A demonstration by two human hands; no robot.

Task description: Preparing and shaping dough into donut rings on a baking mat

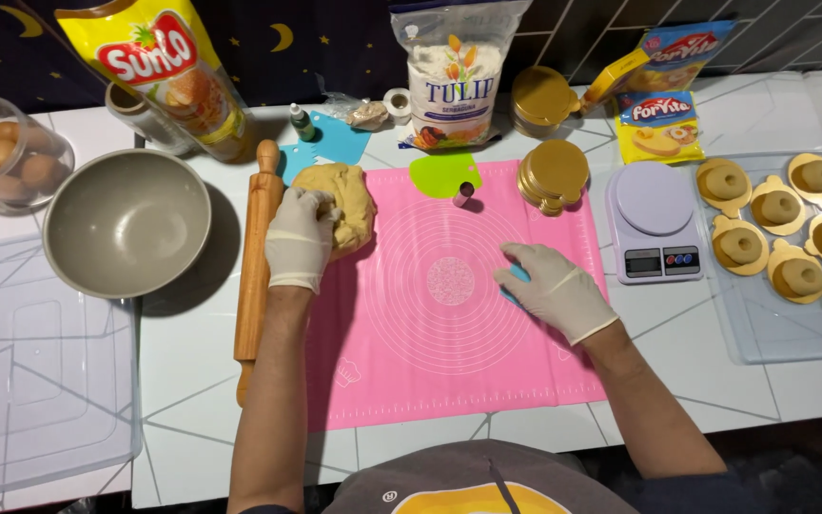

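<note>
Here, our left hand (302, 238) fingers clamp dough lump (342, 205); our right hand (552, 286) fingers grasp blue scraper (518, 276) on pink mat (430, 352).

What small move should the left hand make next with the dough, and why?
Probably pull off a small piece: the left hand grips the dough lump at the pink mat's corner, while the right hand rests on a blue scraper.

The middle and lower part of the pink mat (449, 362) is lying open between the 2 hands. The rolling pin (255, 257) is blocking the mat's left edge, the dough lump (344, 205) is crowding its upper left corner, and the gold lid stack (552, 177) and scale (654, 224) are hemming in the right.
</note>
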